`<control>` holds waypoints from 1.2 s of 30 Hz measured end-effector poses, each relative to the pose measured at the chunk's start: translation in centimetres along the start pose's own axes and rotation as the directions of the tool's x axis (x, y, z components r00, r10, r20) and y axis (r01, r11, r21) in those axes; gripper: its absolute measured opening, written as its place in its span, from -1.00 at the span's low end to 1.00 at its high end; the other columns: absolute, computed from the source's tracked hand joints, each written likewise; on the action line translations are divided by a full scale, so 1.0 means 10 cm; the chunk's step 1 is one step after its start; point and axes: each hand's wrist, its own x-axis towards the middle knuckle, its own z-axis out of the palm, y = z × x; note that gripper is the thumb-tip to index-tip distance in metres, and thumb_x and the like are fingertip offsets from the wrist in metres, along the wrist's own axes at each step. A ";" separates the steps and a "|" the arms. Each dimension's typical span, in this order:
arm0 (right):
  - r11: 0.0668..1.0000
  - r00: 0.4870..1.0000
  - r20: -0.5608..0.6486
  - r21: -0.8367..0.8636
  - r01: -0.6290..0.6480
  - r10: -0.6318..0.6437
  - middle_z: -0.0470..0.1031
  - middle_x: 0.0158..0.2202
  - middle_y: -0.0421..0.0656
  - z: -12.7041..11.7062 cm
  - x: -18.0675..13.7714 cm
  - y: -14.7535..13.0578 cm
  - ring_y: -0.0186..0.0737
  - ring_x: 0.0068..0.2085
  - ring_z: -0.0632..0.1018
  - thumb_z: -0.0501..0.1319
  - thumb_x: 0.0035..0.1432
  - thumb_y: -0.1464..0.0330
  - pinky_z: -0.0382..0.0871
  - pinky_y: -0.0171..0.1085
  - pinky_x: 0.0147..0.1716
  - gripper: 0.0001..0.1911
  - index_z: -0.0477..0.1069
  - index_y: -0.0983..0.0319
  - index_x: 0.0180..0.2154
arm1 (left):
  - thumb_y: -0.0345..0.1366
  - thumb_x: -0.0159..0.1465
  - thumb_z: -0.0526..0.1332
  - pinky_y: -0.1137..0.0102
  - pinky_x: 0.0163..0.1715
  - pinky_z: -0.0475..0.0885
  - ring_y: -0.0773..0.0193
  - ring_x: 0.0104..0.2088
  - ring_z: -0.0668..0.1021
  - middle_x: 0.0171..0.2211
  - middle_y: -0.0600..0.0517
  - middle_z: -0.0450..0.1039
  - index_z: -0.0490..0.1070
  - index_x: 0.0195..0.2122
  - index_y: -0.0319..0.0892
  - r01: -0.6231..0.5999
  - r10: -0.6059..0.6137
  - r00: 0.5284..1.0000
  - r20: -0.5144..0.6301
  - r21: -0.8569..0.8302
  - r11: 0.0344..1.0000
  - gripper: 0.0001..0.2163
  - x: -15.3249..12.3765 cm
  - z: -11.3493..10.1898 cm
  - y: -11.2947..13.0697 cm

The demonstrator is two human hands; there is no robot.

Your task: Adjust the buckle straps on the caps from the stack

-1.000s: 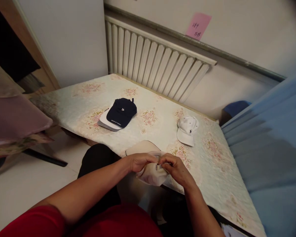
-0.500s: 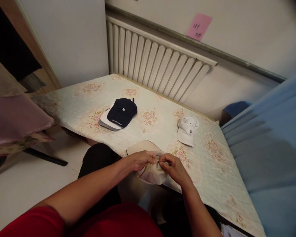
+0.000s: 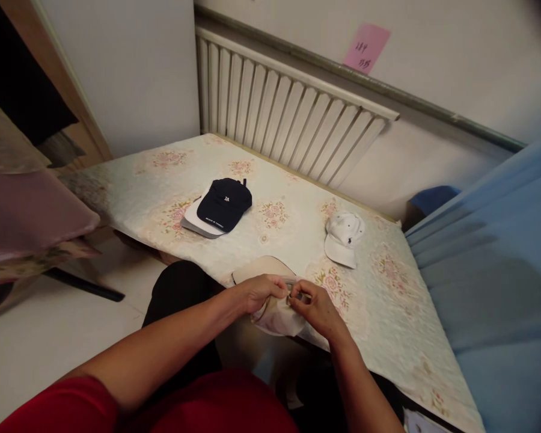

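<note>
A beige baseball cap (image 3: 277,316) is held at the near edge of the bed, its brim (image 3: 262,267) pointing away to the left over the bedding. My left hand (image 3: 265,293) pinches the cap's edge between thumb and fingers. Right beside it, my right hand (image 3: 313,305) is closed in a pinch at the cap's back strap, where a small dark buckle or strap end shows between the fingertips. The fingers partly hide this strap. The cap's crown hangs below both hands.
A navy cap (image 3: 225,204) lies on top of white and grey caps at the bed's left. A white cap (image 3: 344,237) sits to the right on the floral bedding (image 3: 293,210). Behind stands a radiator (image 3: 288,114); a blue curtain (image 3: 500,270) hangs at the right.
My right fingers have shifted slightly at the strap of the beige cap. Both hands keep their hold, and the other caps lie as before.
</note>
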 end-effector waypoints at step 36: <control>0.999 0.988 -0.155 -0.035 -0.030 0.024 0.35 -0.50 -0.29 0.16 0.05 0.14 -0.27 -0.44 0.37 0.19 -0.05 0.35 0.18 -0.30 -0.39 -0.86 0.38 0.17 -0.34 | -0.51 -0.17 0.17 0.45 -0.54 0.27 0.35 -0.61 0.40 -0.65 0.14 0.35 0.28 -0.51 -0.20 -0.022 0.023 0.992 -0.127 0.007 1.000 -0.83 0.00 0.05 0.03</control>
